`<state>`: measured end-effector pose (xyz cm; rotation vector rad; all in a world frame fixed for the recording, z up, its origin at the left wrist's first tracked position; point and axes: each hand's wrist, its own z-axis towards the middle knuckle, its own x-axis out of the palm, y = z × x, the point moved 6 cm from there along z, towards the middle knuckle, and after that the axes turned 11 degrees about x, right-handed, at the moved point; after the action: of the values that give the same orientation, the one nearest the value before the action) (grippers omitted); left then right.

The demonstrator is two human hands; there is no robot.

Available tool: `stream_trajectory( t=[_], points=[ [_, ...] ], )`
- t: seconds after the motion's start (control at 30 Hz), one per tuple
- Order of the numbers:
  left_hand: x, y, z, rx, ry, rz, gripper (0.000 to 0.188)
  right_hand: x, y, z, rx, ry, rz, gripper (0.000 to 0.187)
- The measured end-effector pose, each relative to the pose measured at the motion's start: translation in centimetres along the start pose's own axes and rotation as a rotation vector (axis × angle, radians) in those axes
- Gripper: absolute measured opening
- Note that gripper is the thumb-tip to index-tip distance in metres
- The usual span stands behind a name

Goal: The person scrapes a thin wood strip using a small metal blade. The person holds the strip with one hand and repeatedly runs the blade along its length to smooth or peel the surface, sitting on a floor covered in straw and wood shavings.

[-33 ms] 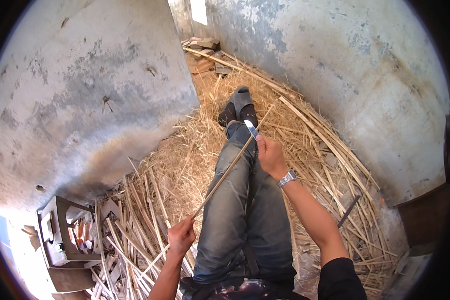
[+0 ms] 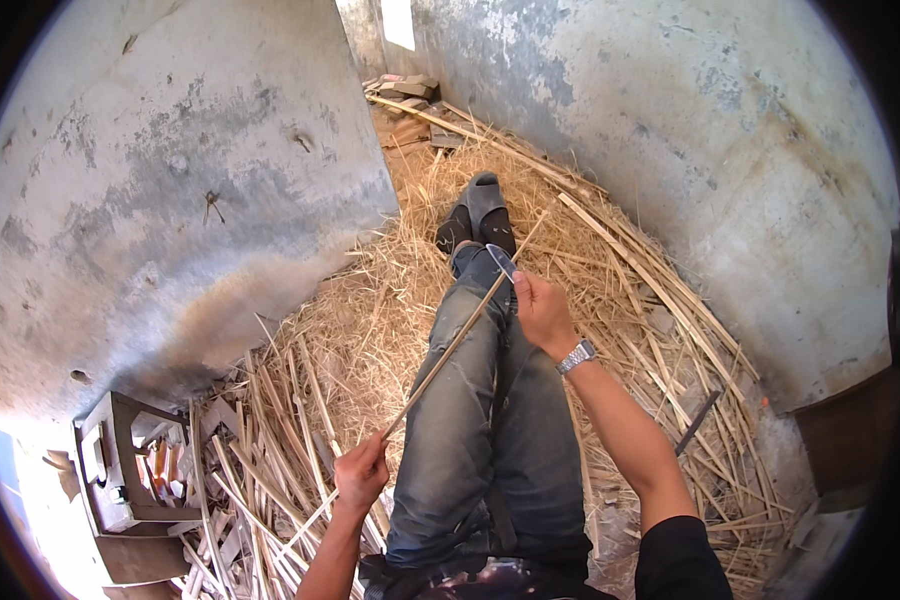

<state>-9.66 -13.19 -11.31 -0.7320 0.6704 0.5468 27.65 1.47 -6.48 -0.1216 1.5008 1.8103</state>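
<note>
My left hand [image 2: 362, 472] is closed around the lower end of a long, thin wooden strip [image 2: 446, 358], which looks like split bamboo. The strip slants up and to the right across my jeans [image 2: 450, 440], and its far end reaches past my right hand. In my right hand [image 2: 544, 316], a knife [image 2: 500, 260] is gripped with its blade pointing up and left. Its blade lies across the strip at knee height or a little beyond; whether the edge bites into the wood is too small to tell. A metal watch [image 2: 577, 356] circles my right wrist.
Shavings [image 2: 370, 300] cover the floor around my crossed legs. Long strips [image 2: 660, 290] lie along the right wall [image 2: 730, 200], and more strips [image 2: 270, 440] are heaped at left beside a box-like frame [image 2: 120, 460]. Several bricks or blocks [image 2: 410, 88] are stacked at the far end.
The knife blade has tilted slightly and shifted a little to the left, losing its bright glint. My right hand has barely moved; my left hand and the strip look the same.
</note>
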Motion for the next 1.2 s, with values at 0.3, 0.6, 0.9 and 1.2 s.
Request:
stream_trajectory(
  t=[0.3, 0.6, 0.9, 1.2],
  points=[
    [0.3, 0.0, 1.5, -0.021, 0.032, -0.02, 0.025, 0.6, 0.2, -1.6, 0.01, 0.009, -0.028, 0.042],
    [0.1, -0.9, 2.6, -0.033, 0.035, -0.035, 0.02, -2.2, -0.7, 2.5, 0.137, -0.104, -0.053, 0.041],
    [1.0, -2.5, 5.0, -0.136, 0.044, -0.13, 0.017, -0.1, 0.1, -0.3, 0.046, 0.017, -0.08, 0.041],
    [2.8, -3.6, 8.7, -0.201, 0.087, -0.155, 0.016, 1.3, 2.2, -4.4, -0.109, 0.235, -0.148, 0.045]
  ],
)
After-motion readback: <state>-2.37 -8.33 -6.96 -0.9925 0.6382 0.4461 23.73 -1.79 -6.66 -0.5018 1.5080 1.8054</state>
